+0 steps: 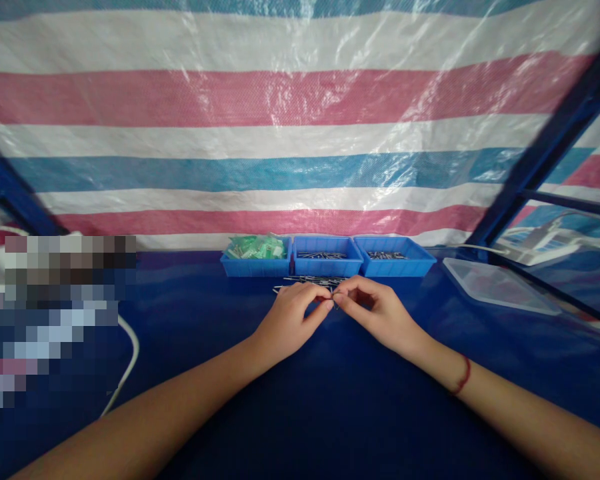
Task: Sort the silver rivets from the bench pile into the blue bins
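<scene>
My left hand (pixel 300 313) and my right hand (pixel 375 310) meet over the blue tabletop, thumb and forefinger of each pinched together. Between the fingertips is something small and dark, too small to name. Just beyond the hands lies a loose pile of thin metal rods (pixel 313 280), partly hidden by my fingers. Behind that pile three blue bins stand side by side. The left bin (pixel 255 268) holds green and clear plastic packets (pixel 260 247). Small dark metal pieces (pixel 323 255) lie in the middle bin (pixel 325 268), and similar ones (pixel 387 255) in the right bin (pixel 400 268).
A translucent plastic lid (pixel 500 287) lies at the right. Beyond it is a white power strip (pixel 540 243) with cables. A white cable (pixel 130 353) curves at the left, beside a blurred-out area. Blue metal posts (pixel 540 147) frame a striped plastic sheet (pixel 300 100) behind the table.
</scene>
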Action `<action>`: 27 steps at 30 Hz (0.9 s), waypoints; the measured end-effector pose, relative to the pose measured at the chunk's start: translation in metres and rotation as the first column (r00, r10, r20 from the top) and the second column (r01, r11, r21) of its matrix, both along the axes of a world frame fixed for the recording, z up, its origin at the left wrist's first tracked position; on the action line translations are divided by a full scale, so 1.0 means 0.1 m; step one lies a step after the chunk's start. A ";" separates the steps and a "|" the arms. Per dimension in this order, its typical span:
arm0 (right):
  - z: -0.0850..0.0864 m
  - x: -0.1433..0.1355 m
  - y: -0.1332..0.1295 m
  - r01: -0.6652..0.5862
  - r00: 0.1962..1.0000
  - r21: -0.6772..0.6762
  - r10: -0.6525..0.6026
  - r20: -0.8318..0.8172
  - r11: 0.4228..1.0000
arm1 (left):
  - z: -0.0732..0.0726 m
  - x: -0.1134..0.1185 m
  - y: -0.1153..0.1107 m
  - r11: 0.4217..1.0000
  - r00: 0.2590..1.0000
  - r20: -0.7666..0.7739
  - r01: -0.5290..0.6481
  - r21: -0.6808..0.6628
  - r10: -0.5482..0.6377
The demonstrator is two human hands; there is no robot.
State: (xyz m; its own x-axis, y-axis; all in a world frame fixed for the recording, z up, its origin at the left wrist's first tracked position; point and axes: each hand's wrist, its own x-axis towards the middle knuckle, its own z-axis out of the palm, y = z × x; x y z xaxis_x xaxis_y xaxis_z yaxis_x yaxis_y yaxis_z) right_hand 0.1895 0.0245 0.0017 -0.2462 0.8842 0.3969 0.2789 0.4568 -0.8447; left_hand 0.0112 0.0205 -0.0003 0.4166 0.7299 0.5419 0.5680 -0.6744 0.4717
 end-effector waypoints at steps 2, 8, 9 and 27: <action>0.00 0.00 0.00 0.000 1.000 0.001 0.000 -0.004 1.000 | 0.00 0.00 0.00 1.000 1.000 -0.008 0.006 -0.002 -0.006; 0.00 -0.01 -0.01 -0.014 1.000 -0.006 0.014 -0.020 1.000 | 0.01 0.01 -0.01 0.999 0.999 -0.004 0.038 -0.026 -0.038; 0.00 -0.01 -0.02 -0.016 1.000 -0.007 0.016 -0.021 1.000 | 0.01 0.01 -0.01 0.999 0.999 -0.005 0.036 -0.033 -0.037; 0.07 0.02 -0.01 -0.019 0.981 0.154 -0.011 0.193 0.988 | 0.03 0.00 -0.01 0.999 0.993 0.112 -0.027 0.032 0.024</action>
